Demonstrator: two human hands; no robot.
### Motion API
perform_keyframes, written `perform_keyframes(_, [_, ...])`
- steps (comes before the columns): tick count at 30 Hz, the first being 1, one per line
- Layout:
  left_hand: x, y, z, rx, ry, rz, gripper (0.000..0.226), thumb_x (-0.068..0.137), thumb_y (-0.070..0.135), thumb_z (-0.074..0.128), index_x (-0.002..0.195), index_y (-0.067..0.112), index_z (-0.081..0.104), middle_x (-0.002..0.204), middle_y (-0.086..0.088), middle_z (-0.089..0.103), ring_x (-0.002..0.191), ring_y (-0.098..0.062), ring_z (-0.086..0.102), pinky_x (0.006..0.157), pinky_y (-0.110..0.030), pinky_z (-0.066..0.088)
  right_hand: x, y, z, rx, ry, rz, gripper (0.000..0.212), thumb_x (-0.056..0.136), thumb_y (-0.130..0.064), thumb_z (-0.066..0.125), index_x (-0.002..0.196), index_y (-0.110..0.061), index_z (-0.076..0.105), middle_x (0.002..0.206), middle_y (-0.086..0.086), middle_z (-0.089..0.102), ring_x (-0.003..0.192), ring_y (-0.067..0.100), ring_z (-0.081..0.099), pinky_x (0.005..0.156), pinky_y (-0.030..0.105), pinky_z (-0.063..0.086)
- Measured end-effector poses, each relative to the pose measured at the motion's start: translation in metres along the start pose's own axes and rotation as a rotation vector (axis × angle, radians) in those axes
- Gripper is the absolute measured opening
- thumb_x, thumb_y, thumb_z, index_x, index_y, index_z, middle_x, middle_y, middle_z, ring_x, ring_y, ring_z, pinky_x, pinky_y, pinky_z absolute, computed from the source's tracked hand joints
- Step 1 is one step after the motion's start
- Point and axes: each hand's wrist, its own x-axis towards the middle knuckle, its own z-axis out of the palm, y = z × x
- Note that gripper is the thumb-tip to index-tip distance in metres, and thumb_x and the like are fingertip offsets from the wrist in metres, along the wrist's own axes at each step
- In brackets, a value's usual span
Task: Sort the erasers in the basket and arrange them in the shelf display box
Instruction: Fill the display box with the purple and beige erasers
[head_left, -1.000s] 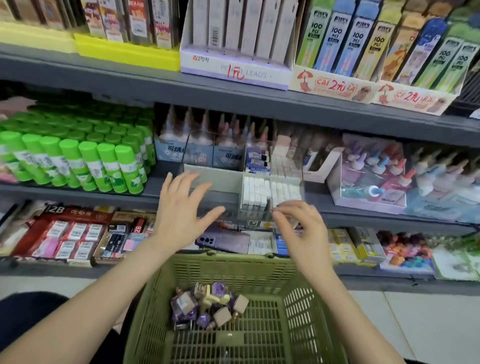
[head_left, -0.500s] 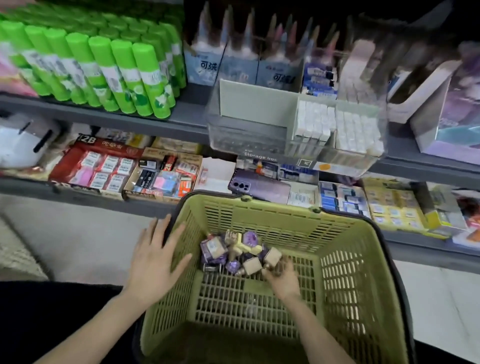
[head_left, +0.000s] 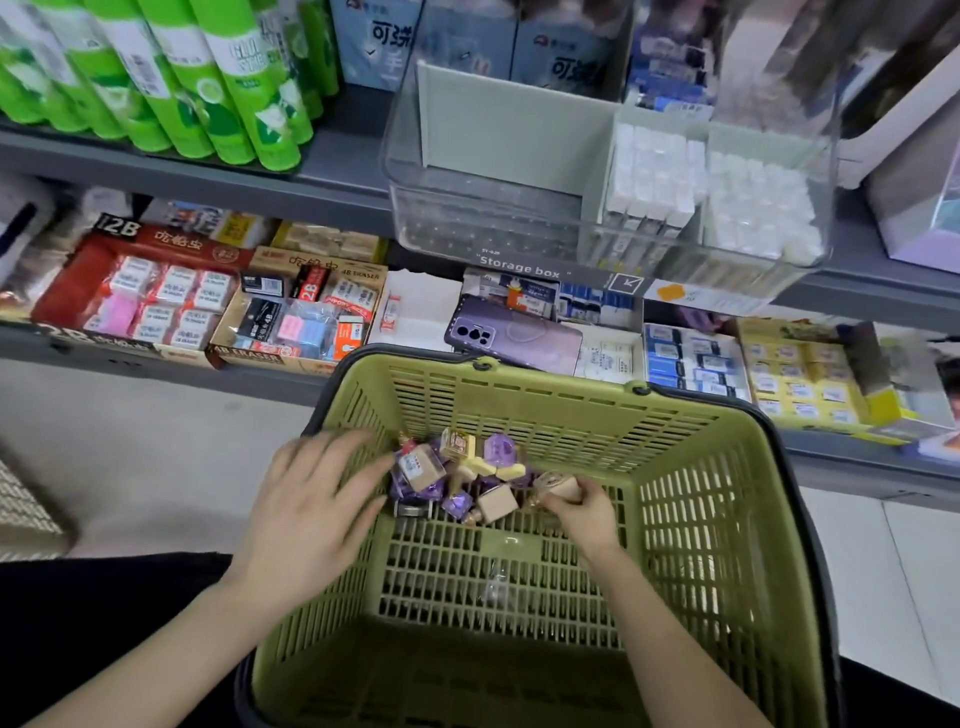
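Observation:
A green plastic basket (head_left: 717, 519) sits in front of me with a small pile of wrapped purple and beige erasers (head_left: 457, 478) at its far end. My right hand (head_left: 576, 506) is inside the basket and pinches a beige eraser (head_left: 558, 486) at the right of the pile. My left hand (head_left: 311, 499) reaches over the basket's left wall, fingers straight, tips close to the pile. A clear storage box (head_left: 498, 223) stands on the shelf above; its left compartment is bare, its right ones hold white erasers (head_left: 711, 192).
Green glue sticks (head_left: 208, 78) stand on the upper shelf at left. On the lower shelf lie eraser cartons (head_left: 301, 306), a purple phone (head_left: 514, 335) and blue and yellow boxes (head_left: 748, 369). Pale floor shows left of the basket.
Both hands dropped from the storage box down to the basket. The right hand has taken a beige eraser from the pile, and the left hand moved in over the basket's left wall.

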Motion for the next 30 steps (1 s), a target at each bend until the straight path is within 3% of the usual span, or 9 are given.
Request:
perform_keyframes(2, [0.012,0.002,0.001,-0.059,-0.104,-0.017,0.038,0.086,0.04,0.049,0.11,0.015,0.064,0.102,-0.005,0.067,0.094,-0.024,0.059,0.081,-0.037,0.05,-0.013,-0.004,-0.017,0.175,-0.112,0.063,0.061,0.076,-0.006,0.073,0.129,-0.003,0.044,0.108,0.008,0.063,0.095,0.021,0.065,0.074,0.028,0.056])
perform_keyframes(4, [0.022,0.009,0.003,-0.14,-0.149,-0.105,0.031,0.083,0.036,0.061,0.103,0.015,0.07,0.094,-0.001,0.07,0.088,-0.022,0.063,0.076,-0.038,0.055,-0.022,-0.002,-0.029,0.231,-0.181,0.123,0.066,0.074,-0.005,0.073,0.132,-0.003,0.042,0.11,0.009,0.062,0.099,0.023,0.064,0.076,0.029,0.056])
perform_keyframes(6, [0.03,0.026,0.01,-0.276,-0.182,-0.187,0.028,0.079,0.028,0.071,0.104,0.015,0.07,0.098,-0.001,0.069,0.093,-0.021,0.062,0.083,-0.039,0.052,-0.026,0.0,-0.036,0.249,-0.21,0.159,0.07,0.075,-0.002,0.07,0.137,-0.003,0.038,0.11,0.009,0.061,0.1,0.024,0.064,0.08,0.031,0.055])
perform_keyframes(9, [0.045,0.06,0.044,-0.411,-0.31,-0.269,0.036,0.084,0.033,0.067,0.116,0.018,0.063,0.112,0.002,0.065,0.106,-0.017,0.057,0.095,-0.032,0.044,-0.027,-0.002,-0.043,0.266,-0.224,0.199,0.067,0.077,0.004,0.065,0.137,-0.003,0.036,0.1,0.006,0.062,0.095,0.023,0.065,0.083,0.034,0.053])
perform_keyframes(17, [0.05,0.101,0.141,-0.137,-0.613,-0.254,0.046,0.087,0.03,0.061,0.127,0.017,0.045,0.121,-0.007,0.058,0.112,-0.023,0.052,0.091,-0.034,0.047,-0.024,0.006,-0.069,0.356,-0.25,0.233,0.053,0.081,0.006,0.063,0.13,-0.004,0.045,0.111,0.013,0.064,0.098,0.024,0.065,0.076,0.029,0.056])
perform_keyframes(21, [0.05,0.106,0.152,-0.179,-0.524,-0.321,0.044,0.086,0.021,0.061,0.128,0.019,0.046,0.119,-0.006,0.06,0.11,-0.022,0.054,0.091,-0.032,0.045,-0.024,0.007,-0.067,0.4,-0.223,0.236,0.048,0.082,0.005,0.062,0.126,-0.004,0.047,0.107,0.013,0.065,0.098,0.025,0.064,0.08,0.033,0.054])
perform_keyframes(26, [0.056,0.113,0.13,-0.513,-0.417,-0.515,0.044,0.079,0.029,0.072,0.12,0.018,0.057,0.109,0.0,0.066,0.098,-0.017,0.062,0.08,-0.026,0.05,-0.039,-0.014,-0.07,0.409,-0.288,0.192,0.046,0.082,0.004,0.061,0.125,-0.006,0.051,0.112,0.016,0.064,0.104,0.03,0.061,0.083,0.038,0.055])
perform_keyframes(30, [0.07,0.12,0.074,-0.839,-0.344,-0.568,0.042,0.076,0.013,0.073,0.116,0.015,0.061,0.102,0.006,0.061,0.098,-0.014,0.059,0.084,-0.023,0.045,-0.067,-0.049,-0.08,0.439,-0.323,0.087,0.042,0.084,0.009,0.052,0.119,-0.015,0.054,0.116,0.018,0.062,0.104,0.036,0.061,0.079,0.043,0.056])
